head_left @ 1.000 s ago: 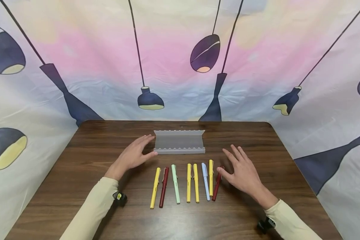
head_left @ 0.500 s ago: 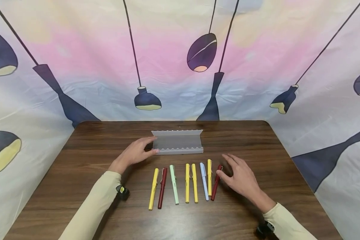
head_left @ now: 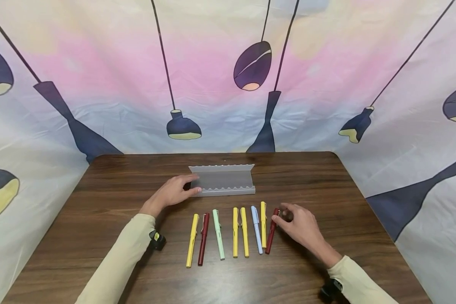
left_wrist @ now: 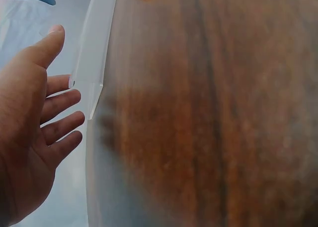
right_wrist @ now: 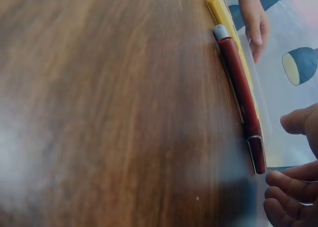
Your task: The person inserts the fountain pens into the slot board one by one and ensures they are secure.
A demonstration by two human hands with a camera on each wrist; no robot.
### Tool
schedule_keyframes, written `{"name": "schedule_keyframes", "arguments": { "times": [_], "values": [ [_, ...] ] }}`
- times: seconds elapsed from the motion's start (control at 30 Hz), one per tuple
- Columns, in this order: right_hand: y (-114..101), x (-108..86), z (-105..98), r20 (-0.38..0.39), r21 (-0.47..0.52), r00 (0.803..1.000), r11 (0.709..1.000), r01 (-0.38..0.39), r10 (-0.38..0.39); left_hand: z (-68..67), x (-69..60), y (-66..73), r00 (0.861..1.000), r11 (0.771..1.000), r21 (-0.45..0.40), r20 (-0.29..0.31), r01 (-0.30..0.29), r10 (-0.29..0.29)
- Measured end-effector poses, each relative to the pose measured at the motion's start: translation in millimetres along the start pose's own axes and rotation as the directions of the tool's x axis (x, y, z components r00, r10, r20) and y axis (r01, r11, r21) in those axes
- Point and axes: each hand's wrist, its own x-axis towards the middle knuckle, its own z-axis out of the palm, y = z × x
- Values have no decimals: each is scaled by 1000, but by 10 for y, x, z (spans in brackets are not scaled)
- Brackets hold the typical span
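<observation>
One red pen point(head_left: 272, 232), last on the right, lies on the table point(head_left: 110, 228) beside the right hand point(head_left: 303, 226), whose fingers are parted, not gripping. Reaching for it seems the present step; next, thumb and finger should close on it. Eight pens are counted: four yellow pens point(head_left: 191, 242), two red, one green pen point(head_left: 218, 236), one blue pen point(head_left: 256, 232). Behind is one tray point(head_left: 229, 192); at its left end the left hand point(head_left: 170, 194) has fingers apart, contact unclear.

Brown wood-grain table point(head_left: 308, 181) under eight pens point(head_left: 235, 232) and translucent tray point(head_left: 224, 177).
</observation>
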Motion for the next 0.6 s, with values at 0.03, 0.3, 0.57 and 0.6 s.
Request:
{"name": "schedule_keyframes", "arguments": {
  "times": [0.03, 0.3, 0.57, 0.6],
  "values": [
    [0, 8, 9, 6, 9, 1000, 1000, -7, 7, 5, 5, -8, 1000, 1000, -6, 3, 4, -4],
    [-21, 47, 57, 23, 35, 999, 999, -24, 24, 52, 34, -64, 999, 1000, -20, 22, 24, -23],
    [-25, 80, 96, 41, 35, 999, 999, -31, 30, 55, 44, -67, 999, 1000, -13, 29, 20, -19],
    [-24, 84, 102, 43, 35, 998, 999, -35, 34, 56, 45, -69, 999, 1000, -11, 28, 21, -21]
  ]
}}
